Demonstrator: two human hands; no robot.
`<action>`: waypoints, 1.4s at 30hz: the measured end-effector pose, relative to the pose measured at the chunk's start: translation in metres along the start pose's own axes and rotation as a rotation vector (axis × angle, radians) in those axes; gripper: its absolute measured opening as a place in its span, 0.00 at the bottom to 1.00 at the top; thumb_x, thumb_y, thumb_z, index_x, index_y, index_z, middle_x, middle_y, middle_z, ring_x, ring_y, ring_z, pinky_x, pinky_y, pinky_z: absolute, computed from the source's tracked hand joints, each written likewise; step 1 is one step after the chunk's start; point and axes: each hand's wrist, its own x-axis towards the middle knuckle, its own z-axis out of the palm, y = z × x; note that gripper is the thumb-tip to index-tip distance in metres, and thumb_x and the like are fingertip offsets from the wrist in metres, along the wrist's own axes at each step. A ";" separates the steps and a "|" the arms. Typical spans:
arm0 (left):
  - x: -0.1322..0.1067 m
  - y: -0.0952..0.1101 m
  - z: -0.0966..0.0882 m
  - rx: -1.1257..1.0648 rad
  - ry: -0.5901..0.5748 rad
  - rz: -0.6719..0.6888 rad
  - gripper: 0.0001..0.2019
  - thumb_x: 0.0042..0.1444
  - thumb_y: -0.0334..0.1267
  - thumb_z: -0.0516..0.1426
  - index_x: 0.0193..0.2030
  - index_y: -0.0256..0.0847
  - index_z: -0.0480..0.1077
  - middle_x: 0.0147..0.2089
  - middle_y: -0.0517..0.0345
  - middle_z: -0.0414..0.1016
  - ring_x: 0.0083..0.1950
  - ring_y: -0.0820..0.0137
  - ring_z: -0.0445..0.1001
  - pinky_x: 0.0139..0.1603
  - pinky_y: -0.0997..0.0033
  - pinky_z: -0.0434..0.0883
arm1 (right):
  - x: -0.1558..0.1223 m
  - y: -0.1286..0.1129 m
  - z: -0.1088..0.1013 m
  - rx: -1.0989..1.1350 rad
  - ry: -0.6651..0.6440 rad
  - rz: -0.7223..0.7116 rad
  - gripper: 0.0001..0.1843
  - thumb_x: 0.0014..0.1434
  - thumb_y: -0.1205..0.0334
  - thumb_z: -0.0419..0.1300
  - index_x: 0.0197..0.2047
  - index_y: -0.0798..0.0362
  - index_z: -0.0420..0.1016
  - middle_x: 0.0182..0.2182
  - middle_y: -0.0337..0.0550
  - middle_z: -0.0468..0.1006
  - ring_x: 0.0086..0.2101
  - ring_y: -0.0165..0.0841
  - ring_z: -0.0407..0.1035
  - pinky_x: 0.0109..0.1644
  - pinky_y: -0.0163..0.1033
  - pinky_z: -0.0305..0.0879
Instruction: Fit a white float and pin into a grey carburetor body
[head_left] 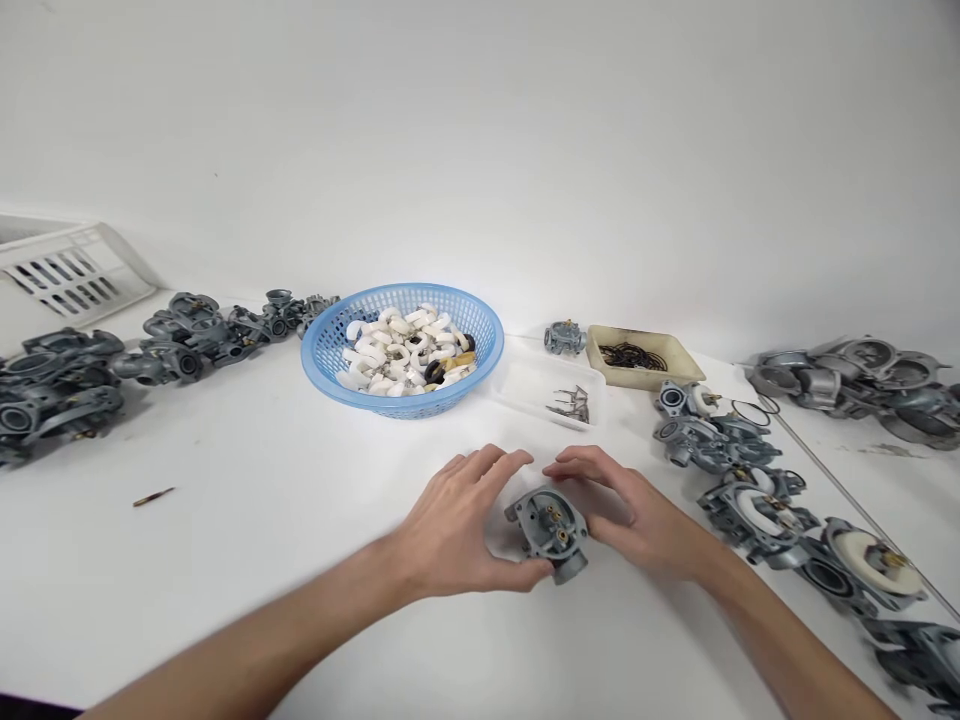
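Observation:
A grey metal carburetor body (550,530) lies on the white table (262,580) in front of me, its open face with brass jets turned up. My left hand (469,525) cups it from the left, thumb under its lower edge and fingers arched over the top. From the right, my right hand (619,505) curls its fingers round the part's far side. Both hands grip the same part.
A blue basket (330,345) of white floats stands behind. A clear tray (525,385) with small metal pins and a beige tray (675,375) of black rings sit at the right. Carburetor bodies lie in rows at left (67,385) and right (757,500). A thin rod (847,490) runs diagonally.

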 end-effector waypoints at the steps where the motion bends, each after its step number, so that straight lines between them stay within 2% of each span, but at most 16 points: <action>1: 0.001 0.000 0.000 -0.019 -0.015 -0.004 0.42 0.44 0.54 0.69 0.64 0.50 0.58 0.53 0.55 0.71 0.48 0.57 0.74 0.50 0.54 0.72 | 0.000 -0.001 -0.001 0.035 -0.010 -0.015 0.27 0.62 0.67 0.56 0.63 0.40 0.59 0.60 0.45 0.73 0.60 0.41 0.68 0.62 0.50 0.65; 4: 0.002 -0.003 0.003 -0.084 -0.045 0.011 0.41 0.47 0.55 0.69 0.65 0.52 0.57 0.57 0.54 0.70 0.53 0.57 0.74 0.54 0.55 0.71 | -0.001 -0.004 -0.001 0.103 -0.044 -0.065 0.21 0.69 0.60 0.54 0.63 0.43 0.63 0.60 0.47 0.74 0.58 0.41 0.70 0.60 0.48 0.68; 8: 0.002 -0.007 0.009 -0.111 -0.056 0.041 0.38 0.48 0.57 0.69 0.63 0.51 0.61 0.56 0.55 0.72 0.53 0.58 0.74 0.56 0.56 0.70 | 0.000 -0.007 0.003 0.049 -0.023 -0.062 0.17 0.71 0.52 0.54 0.60 0.44 0.69 0.57 0.45 0.76 0.56 0.40 0.70 0.60 0.46 0.67; 13: 0.002 -0.006 0.013 -0.122 -0.041 0.082 0.33 0.52 0.57 0.67 0.61 0.50 0.64 0.58 0.54 0.74 0.54 0.57 0.75 0.58 0.55 0.69 | 0.005 -0.005 0.011 -0.020 0.202 -0.010 0.17 0.71 0.48 0.52 0.54 0.46 0.73 0.49 0.43 0.80 0.50 0.40 0.74 0.54 0.45 0.71; 17: 0.000 -0.007 0.014 -0.140 -0.032 0.133 0.36 0.55 0.56 0.66 0.65 0.50 0.60 0.62 0.53 0.73 0.59 0.57 0.74 0.62 0.55 0.67 | 0.013 -0.016 0.011 -0.253 0.433 -0.124 0.13 0.70 0.49 0.55 0.47 0.46 0.75 0.43 0.43 0.81 0.46 0.41 0.75 0.51 0.46 0.71; 19: 0.000 -0.009 0.017 -0.092 -0.035 0.173 0.34 0.58 0.56 0.64 0.66 0.48 0.59 0.57 0.55 0.77 0.56 0.59 0.76 0.60 0.57 0.68 | 0.022 -0.031 0.009 -0.353 0.454 -0.207 0.10 0.70 0.52 0.55 0.47 0.45 0.74 0.42 0.43 0.80 0.44 0.40 0.74 0.50 0.44 0.70; 21: 0.000 -0.012 0.020 -0.057 -0.025 0.190 0.25 0.62 0.55 0.61 0.61 0.48 0.65 0.50 0.57 0.80 0.52 0.60 0.78 0.57 0.59 0.69 | 0.036 -0.051 0.007 -0.436 0.434 -0.285 0.09 0.70 0.53 0.55 0.49 0.45 0.73 0.42 0.42 0.80 0.44 0.39 0.74 0.50 0.43 0.70; 24: 0.000 -0.017 0.027 -0.014 -0.004 0.211 0.11 0.67 0.47 0.58 0.51 0.45 0.72 0.48 0.57 0.80 0.52 0.61 0.78 0.55 0.61 0.68 | 0.065 -0.082 0.006 -0.531 0.391 -0.327 0.12 0.70 0.51 0.55 0.50 0.47 0.72 0.44 0.43 0.80 0.45 0.38 0.74 0.51 0.43 0.69; 27: -0.001 -0.019 0.031 0.032 0.008 0.235 0.10 0.67 0.45 0.57 0.48 0.44 0.72 0.45 0.57 0.80 0.50 0.62 0.78 0.54 0.62 0.69 | 0.102 -0.109 0.008 -0.727 0.274 -0.253 0.15 0.72 0.49 0.51 0.51 0.48 0.73 0.47 0.44 0.80 0.46 0.38 0.73 0.46 0.40 0.70; 30: -0.002 -0.019 0.031 0.071 0.018 0.248 0.13 0.66 0.47 0.57 0.51 0.43 0.71 0.44 0.55 0.79 0.48 0.61 0.78 0.52 0.61 0.70 | 0.142 -0.127 0.011 -0.841 0.182 -0.230 0.13 0.71 0.54 0.53 0.49 0.48 0.76 0.49 0.43 0.80 0.47 0.38 0.73 0.49 0.41 0.68; 33: -0.002 -0.019 0.031 0.103 0.018 0.267 0.14 0.65 0.49 0.57 0.52 0.44 0.69 0.46 0.54 0.79 0.48 0.60 0.78 0.50 0.61 0.70 | 0.186 -0.135 0.017 -0.965 0.071 -0.191 0.11 0.70 0.58 0.54 0.46 0.48 0.78 0.47 0.42 0.80 0.47 0.38 0.74 0.50 0.42 0.69; 35: -0.003 -0.020 0.030 0.119 0.016 0.280 0.14 0.65 0.48 0.57 0.52 0.44 0.69 0.47 0.54 0.79 0.49 0.59 0.78 0.49 0.61 0.71 | 0.215 -0.136 0.023 -1.055 0.017 -0.147 0.11 0.70 0.56 0.57 0.49 0.51 0.77 0.49 0.46 0.79 0.48 0.39 0.73 0.52 0.47 0.71; 38: -0.004 -0.021 0.031 0.136 0.017 0.292 0.15 0.65 0.47 0.57 0.54 0.44 0.68 0.46 0.53 0.79 0.48 0.59 0.78 0.49 0.62 0.71 | 0.254 -0.132 0.033 -1.157 -0.062 -0.105 0.18 0.69 0.54 0.60 0.58 0.53 0.71 0.55 0.48 0.74 0.49 0.39 0.73 0.52 0.50 0.74; 42: -0.003 -0.022 0.033 0.164 0.016 0.302 0.16 0.65 0.49 0.55 0.54 0.43 0.68 0.42 0.53 0.78 0.46 0.60 0.78 0.48 0.61 0.71 | 0.287 -0.124 0.045 -1.239 -0.120 -0.080 0.18 0.69 0.54 0.60 0.58 0.52 0.71 0.56 0.48 0.74 0.50 0.39 0.73 0.53 0.50 0.74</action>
